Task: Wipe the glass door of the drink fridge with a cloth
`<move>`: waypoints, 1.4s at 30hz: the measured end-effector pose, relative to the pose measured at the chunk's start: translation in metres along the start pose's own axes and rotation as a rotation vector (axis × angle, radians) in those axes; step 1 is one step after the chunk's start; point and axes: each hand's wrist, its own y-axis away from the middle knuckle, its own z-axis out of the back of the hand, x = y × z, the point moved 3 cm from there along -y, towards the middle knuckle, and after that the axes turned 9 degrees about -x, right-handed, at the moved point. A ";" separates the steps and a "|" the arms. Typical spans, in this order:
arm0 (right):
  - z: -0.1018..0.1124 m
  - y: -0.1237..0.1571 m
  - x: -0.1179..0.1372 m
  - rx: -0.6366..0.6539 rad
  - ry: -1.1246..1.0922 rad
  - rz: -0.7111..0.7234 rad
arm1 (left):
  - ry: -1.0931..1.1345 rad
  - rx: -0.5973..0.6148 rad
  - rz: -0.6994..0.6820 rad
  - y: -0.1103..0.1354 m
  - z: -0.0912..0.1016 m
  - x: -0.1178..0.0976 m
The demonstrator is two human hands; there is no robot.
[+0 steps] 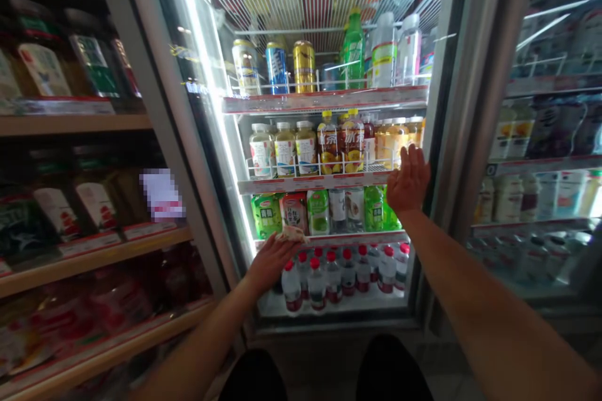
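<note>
My left hand (269, 264) reaches to the front edge of a lower cooler shelf (345, 237), with a pale crumpled cloth (292, 235) under its fingers against that edge. Just behind the cloth stand a red-labelled drink bottle (294, 210) and a green one (266, 214). Higher up on the right, my right hand (409, 180) is raised with its fingers stretched upward, holding nothing. It is in front of the right end of the middle shelf (320, 184), near some yellow bottles (394, 138); whether it touches the shelf or the cooler's side is unclear.
Red-capped water bottles (316, 285) stand on the cooler floor. Cans (304, 66) and a green bottle (354, 44) fill an upper shelf. To the left is a wooden-edged shelf rack (70, 125) with bottles; to the right, another cooler (536, 200). My knees (392, 369) show below.
</note>
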 end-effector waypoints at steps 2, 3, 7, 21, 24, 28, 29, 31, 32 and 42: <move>0.001 -0.001 0.000 -0.002 -0.002 -0.006 | -0.004 0.007 0.007 -0.016 0.008 0.004; 0.001 -0.001 0.001 0.000 -0.005 -0.007 | -0.007 0.015 0.008 -0.023 0.011 0.006; 0.007 -0.004 0.002 0.047 -0.001 -0.001 | -0.018 0.014 0.019 -0.053 0.027 0.018; 0.034 -0.005 0.131 0.411 -0.409 0.358 | 0.230 -0.277 0.296 -0.159 0.071 0.057; 0.029 0.006 0.191 0.529 -0.648 0.225 | 0.391 -0.417 0.360 -0.165 0.075 0.055; 0.013 0.002 0.232 0.492 -0.686 -0.121 | 0.424 -0.509 0.384 -0.167 0.078 0.053; 0.010 -0.001 0.236 0.494 -0.671 -0.150 | 0.422 -0.514 0.382 -0.166 0.079 0.053; 0.003 -0.008 0.238 0.522 -0.638 -0.112 | 0.421 -0.506 0.371 -0.164 0.080 0.053; 0.001 -0.010 0.238 0.538 -0.625 -0.059 | 0.421 -0.499 0.362 -0.162 0.081 0.053; 0.000 0.015 0.212 0.510 -0.469 0.559 | 0.124 -0.287 0.180 -0.105 0.101 0.062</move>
